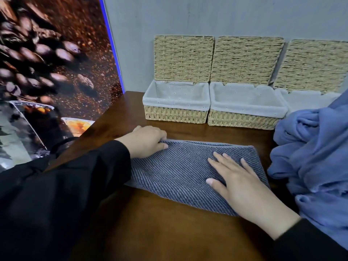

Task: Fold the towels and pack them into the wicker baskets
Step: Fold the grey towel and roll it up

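Observation:
A grey-blue striped towel (178,172) lies folded flat on the dark wooden table (150,232). My left hand (146,141) pinches the towel's far left corner, fingers curled over the edge. My right hand (239,181) rests flat on the right half of the towel, fingers straight and spread. Three wicker baskets with white liners stand in a row against the wall, lids raised: the left basket (176,115), the middle basket (243,120) and the right basket (308,99), which is partly hidden. The left and middle baskets hold nothing.
A pile of crumpled blue towels (310,157) fills the table's right side and covers the front of the right basket. A poster panel with coffee beans (47,63) stands along the left. A grey wall rises behind the baskets.

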The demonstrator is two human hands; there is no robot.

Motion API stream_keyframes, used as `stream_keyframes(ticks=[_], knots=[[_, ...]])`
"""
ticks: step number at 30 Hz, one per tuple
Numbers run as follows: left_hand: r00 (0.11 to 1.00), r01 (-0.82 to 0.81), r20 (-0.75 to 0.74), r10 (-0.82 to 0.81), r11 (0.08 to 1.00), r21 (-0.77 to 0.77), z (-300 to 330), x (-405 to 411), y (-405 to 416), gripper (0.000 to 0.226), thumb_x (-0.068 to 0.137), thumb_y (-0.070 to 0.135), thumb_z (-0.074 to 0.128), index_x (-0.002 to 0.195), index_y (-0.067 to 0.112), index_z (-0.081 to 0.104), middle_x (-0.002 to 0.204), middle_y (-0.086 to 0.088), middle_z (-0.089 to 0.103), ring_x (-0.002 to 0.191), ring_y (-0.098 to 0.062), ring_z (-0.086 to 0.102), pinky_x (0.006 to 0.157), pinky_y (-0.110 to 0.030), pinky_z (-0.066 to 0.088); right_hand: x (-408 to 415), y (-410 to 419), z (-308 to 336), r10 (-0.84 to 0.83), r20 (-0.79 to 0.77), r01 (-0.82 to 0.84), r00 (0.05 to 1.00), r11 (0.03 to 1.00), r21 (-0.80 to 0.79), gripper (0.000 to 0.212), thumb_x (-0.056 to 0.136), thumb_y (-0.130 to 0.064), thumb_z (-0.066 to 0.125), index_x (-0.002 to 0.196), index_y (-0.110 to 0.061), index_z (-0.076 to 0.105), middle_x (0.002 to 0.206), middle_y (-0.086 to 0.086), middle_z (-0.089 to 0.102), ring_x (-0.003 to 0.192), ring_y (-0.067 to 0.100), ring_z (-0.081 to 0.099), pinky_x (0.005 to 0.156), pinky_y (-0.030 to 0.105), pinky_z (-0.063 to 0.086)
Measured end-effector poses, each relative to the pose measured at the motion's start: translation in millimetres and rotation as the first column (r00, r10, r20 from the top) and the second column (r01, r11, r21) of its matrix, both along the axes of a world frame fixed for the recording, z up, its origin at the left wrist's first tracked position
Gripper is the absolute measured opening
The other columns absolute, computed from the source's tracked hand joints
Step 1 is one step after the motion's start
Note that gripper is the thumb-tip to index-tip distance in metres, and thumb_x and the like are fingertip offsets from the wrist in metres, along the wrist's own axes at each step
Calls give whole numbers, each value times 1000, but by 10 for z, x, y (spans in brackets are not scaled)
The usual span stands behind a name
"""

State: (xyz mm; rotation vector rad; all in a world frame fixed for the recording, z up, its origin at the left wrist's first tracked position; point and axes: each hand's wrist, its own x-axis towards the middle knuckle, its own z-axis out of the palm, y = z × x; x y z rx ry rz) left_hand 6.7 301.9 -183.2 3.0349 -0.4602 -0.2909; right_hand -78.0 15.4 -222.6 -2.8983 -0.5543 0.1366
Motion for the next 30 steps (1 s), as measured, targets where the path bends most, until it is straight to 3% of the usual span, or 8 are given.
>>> stream_keyframes(ticks=[4, 6, 11, 15, 18, 21, 24, 30], knots=[[998, -15, -67, 9, 997, -82, 117, 168, 62, 14, 103, 38, 51, 100, 25, 53, 95, 2, 62, 89, -21, 58, 77, -38, 45, -31, 68, 85, -19, 272, -5, 962, 996, 90, 43, 101, -46, 49, 142, -33, 55, 147, -12, 53, 134, 15, 50, 110, 41, 37], [995, -44, -97, 38, 997, -58, 91, 207, 107, 9, 102, 34, 55, 98, 26, 53, 93, 4, 63, 88, -20, 58, 74, -36, 44, -112, 161, 107, 52, 300, -94, 952, 987, 127, 39, 102, -51, 41, 129, -36, 64, 125, -20, 59, 112, 8, 56, 92, 36, 45], [981, 126, 153, -116, 990, -60, 41, 54, 194, 24, 101, 37, 54, 126, 36, 54, 126, 13, 56, 117, -9, 52, 94, -35, 38, -91, 158, 50, 17, 201, -35, 979, 996, 87, 60, 99, -64, 21, 132, -37, 63, 129, -23, 53, 121, 4, 50, 110, 34, 37], [946, 322, 24, -322, 947, -12, -81, -317, 92, 64, 93, 72, 23, 151, 47, 36, 164, 19, 22, 150, -3, 17, 122, -38, 16, 122, -4, 54, -63, 113, 67, 992, 997, -28, 45, 105, -50, 32, 147, -40, 44, 157, -22, 34, 148, 3, 25, 125, 46, 2], [967, 253, 10, -253, 967, 21, -217, -536, 55, 76, 86, 78, 11, 153, 48, 31, 164, 19, 19, 149, -5, 16, 120, -43, 20, 276, -124, 32, -167, 73, 171, 983, 984, -54, 45, 109, -40, 30, 153, -40, 35, 166, -16, 20, 155, 7, 11, 122, 54, -2], [941, 286, 201, -273, 957, -38, -147, -611, 15, 64, 94, 73, 19, 138, 45, 56, 140, 22, 53, 127, -2, 47, 102, -38, 38, 272, -123, 39, -240, 181, 230, 954, 970, 75, 42, 105, -28, 43, 147, -37, 48, 163, -8, 33, 151, 17, 27, 116, 54, 21], [923, 308, 280, -265, 944, -120, -156, -545, -62, 55, 97, 65, 29, 141, 42, 53, 142, 21, 52, 131, -3, 45, 105, -35, 36, 146, -18, 91, -141, 180, 92, 974, 962, 257, 41, 103, -41, 47, 144, -37, 52, 156, -16, 39, 144, 12, 35, 116, 47, 30], [989, 149, 67, -135, 935, -322, -442, -731, -247, 51, 99, 62, 33, 148, 51, 39, 161, 29, 20, 149, 10, 3, 125, -42, -1, 226, -71, 4, 58, -7, -57, 998, 996, 68, 56, 102, -60, 33, 156, -48, 24, 167, -23, 5, 154, 1, -7, 122, 49, -17]])
